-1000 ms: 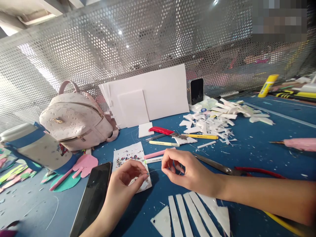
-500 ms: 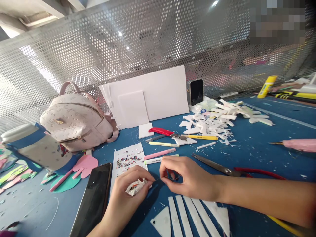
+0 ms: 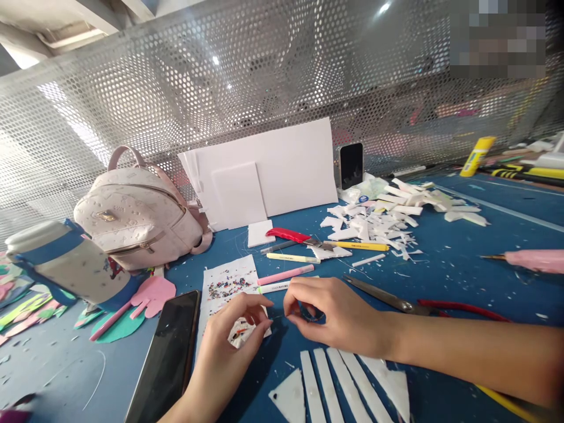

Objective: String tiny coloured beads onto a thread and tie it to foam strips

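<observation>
My left hand (image 3: 233,346) is raised over the table, thumb and forefinger apart, and I see nothing between them. Facing it, my right hand (image 3: 335,314) pinches thumb and forefinger on what looks like a thin thread, too fine to make out clearly. Beneath and behind the left hand lies a white paper sheet (image 3: 211,271) strewn with tiny multicoloured bits (image 3: 229,286). White foam strips (image 3: 328,385) lie in a row below the right hand, beside a small white triangular piece (image 3: 288,398).
A dark phone (image 3: 170,346) lies left of my left hand. Scissors (image 3: 396,301) reach under my right forearm. Pens, including a pink one (image 3: 286,274), and a red-handled knife (image 3: 288,235) lie beyond. White scraps (image 3: 374,223), a backpack (image 3: 136,211) and a tumbler (image 3: 70,264) stand further back.
My left thumb and forefinger, pinched together near the right fingertips before, have come apart. My right hand has stayed nearly where it was, still pinched.
</observation>
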A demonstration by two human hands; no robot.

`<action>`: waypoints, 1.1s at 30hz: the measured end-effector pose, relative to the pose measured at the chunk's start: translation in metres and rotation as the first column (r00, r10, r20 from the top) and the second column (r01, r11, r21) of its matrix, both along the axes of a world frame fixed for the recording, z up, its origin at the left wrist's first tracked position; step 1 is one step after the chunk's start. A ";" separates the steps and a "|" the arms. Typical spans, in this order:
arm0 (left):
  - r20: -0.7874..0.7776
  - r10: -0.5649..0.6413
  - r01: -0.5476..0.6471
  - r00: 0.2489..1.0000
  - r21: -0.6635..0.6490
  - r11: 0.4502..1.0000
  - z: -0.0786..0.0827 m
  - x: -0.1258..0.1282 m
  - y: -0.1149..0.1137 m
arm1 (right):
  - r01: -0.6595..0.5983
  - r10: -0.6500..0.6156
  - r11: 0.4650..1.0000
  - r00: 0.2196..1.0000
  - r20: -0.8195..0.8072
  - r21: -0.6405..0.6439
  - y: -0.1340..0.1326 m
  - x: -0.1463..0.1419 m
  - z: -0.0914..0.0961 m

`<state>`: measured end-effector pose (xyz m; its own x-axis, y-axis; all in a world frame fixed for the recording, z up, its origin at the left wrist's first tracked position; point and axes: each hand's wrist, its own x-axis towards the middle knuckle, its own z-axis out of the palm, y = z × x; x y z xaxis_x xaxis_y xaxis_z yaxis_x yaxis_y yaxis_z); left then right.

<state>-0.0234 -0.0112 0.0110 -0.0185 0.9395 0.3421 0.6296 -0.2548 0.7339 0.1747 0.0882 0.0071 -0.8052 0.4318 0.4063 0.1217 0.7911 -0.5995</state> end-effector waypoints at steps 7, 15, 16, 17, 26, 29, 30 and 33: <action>0.172 -0.080 0.090 0.982 -0.052 0.995 -0.007 0.013 -0.005 | -0.159 0.163 0.985 0.985 -0.060 0.067 -0.001 0.001 -0.004; 0.195 -0.135 0.144 0.972 -0.034 0.989 -0.010 0.015 -0.009 | -0.133 0.140 0.989 0.983 -0.122 0.070 -0.004 0.000 -0.006; 0.173 -0.145 0.152 0.974 -0.028 0.988 -0.009 0.015 -0.010 | -0.119 0.126 0.991 0.986 -0.114 0.059 -0.004 0.000 -0.006; 0.151 -0.152 0.157 0.977 -0.019 0.987 -0.007 0.015 -0.012 | -0.111 0.117 0.992 0.987 -0.106 0.055 -0.004 0.001 -0.006; -0.374 -0.428 0.507 0.823 0.142 0.850 -0.010 0.008 -0.010 | -0.138 0.140 0.989 0.989 -0.043 0.046 0.001 0.000 -0.003; -0.453 -0.431 0.543 0.780 0.147 0.827 -0.011 0.008 -0.009 | -0.174 0.175 0.984 0.984 -0.033 0.031 0.002 0.000 -0.002; -0.447 -0.428 0.535 0.785 0.142 0.833 -0.010 0.007 -0.009 | -0.178 0.178 0.984 0.984 -0.029 0.022 0.002 0.000 -0.002; -0.360 -0.344 0.393 0.867 0.070 0.917 -0.001 -0.002 -0.006 | -0.158 0.158 0.987 0.987 -0.036 0.006 0.004 -0.001 -0.003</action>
<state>-0.0256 -0.0170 0.0096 0.4574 0.7987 0.3909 0.6707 -0.5985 0.4381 0.1738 0.0923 0.0045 -0.8482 0.2993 0.4371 -0.0263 0.8003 -0.5991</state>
